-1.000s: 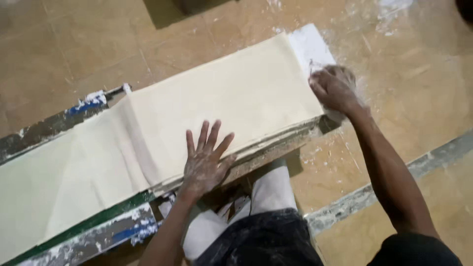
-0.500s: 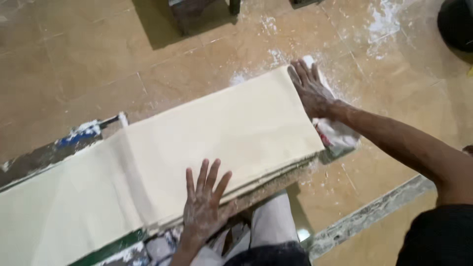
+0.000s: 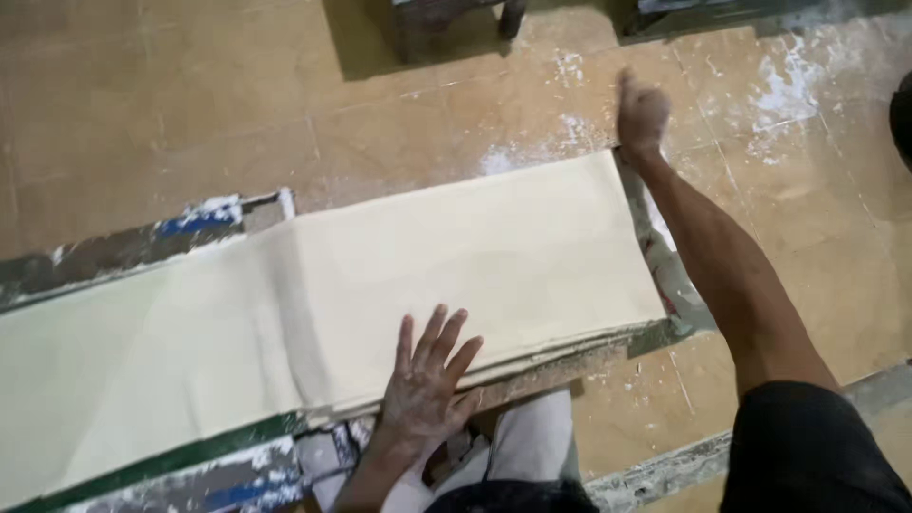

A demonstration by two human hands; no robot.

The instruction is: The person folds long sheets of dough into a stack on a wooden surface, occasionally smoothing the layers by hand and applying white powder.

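While the cream sheets [image 3: 380, 285] lie stacked along the plank [image 3: 142, 247], left hand [image 3: 427, 380] presses flat, fingers wide, pinning near edge; right hand [image 3: 641, 114] at far corner, loosely curled, holding nothing visible.

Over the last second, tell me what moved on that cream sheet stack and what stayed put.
The right hand slid from the stack's near end corner along the end edge to its far corner, where it is now closed in a fist. The left hand stayed flat, fingers spread, on the cream sheets at their near edge. The sheets lie as before.
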